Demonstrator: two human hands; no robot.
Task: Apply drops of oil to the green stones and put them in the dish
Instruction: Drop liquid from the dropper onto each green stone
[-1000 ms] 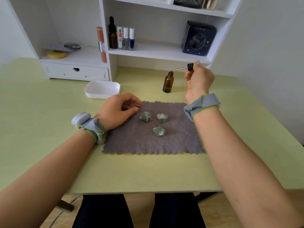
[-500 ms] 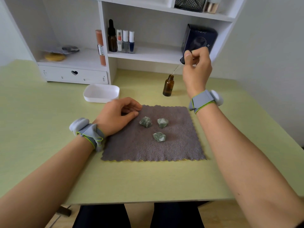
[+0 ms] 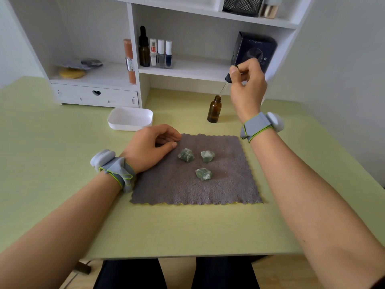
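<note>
Above open amber glass bottle [image 3: 214, 109]: right hand [image 3: 248, 88] pinches black-bulbed dropper [image 3: 226, 83], now lifted clear; left hand [image 3: 151, 146] loosely curled, empty; stones not yet oiled.

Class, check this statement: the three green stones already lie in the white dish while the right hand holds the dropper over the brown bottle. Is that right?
Not quite. In the head view the three green stones lie on the grey cloth, not in the white dish. The rest holds: the right hand holds the dropper over the brown bottle.
</note>
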